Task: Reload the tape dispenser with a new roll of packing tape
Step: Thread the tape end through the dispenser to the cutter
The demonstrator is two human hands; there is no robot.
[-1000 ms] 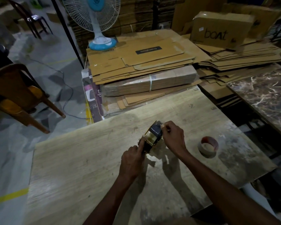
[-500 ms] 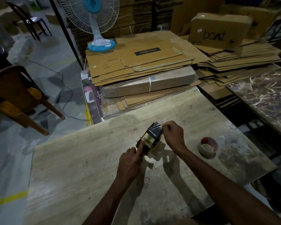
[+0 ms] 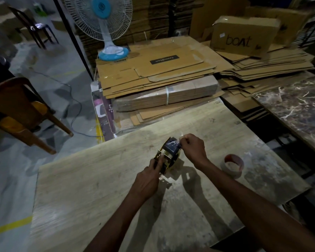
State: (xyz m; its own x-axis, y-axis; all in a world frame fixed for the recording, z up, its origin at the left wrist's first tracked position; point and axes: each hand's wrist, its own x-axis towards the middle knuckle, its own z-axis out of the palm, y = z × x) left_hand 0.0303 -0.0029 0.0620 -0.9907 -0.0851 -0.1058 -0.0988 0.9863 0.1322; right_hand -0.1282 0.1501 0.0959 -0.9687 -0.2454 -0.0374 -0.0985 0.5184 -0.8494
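Left hand [image 3: 147, 180] hides tape dispenser's [image 3: 168, 155] handle.

Blue-and-white fan [image 3: 105, 24] standing on stacked flat cardboard [image 3: 153, 73], brown "boAt" box [image 3: 244, 36] behind, wooden chair [image 3: 20, 110] left, marble slab [image 3: 296, 106] right, pale wood-grain desk [image 3: 91, 188]

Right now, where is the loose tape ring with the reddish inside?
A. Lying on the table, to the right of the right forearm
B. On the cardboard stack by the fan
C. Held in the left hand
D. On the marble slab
A: the tape ring lies on the wooden table, untouched, while both hands work at the dispenser.
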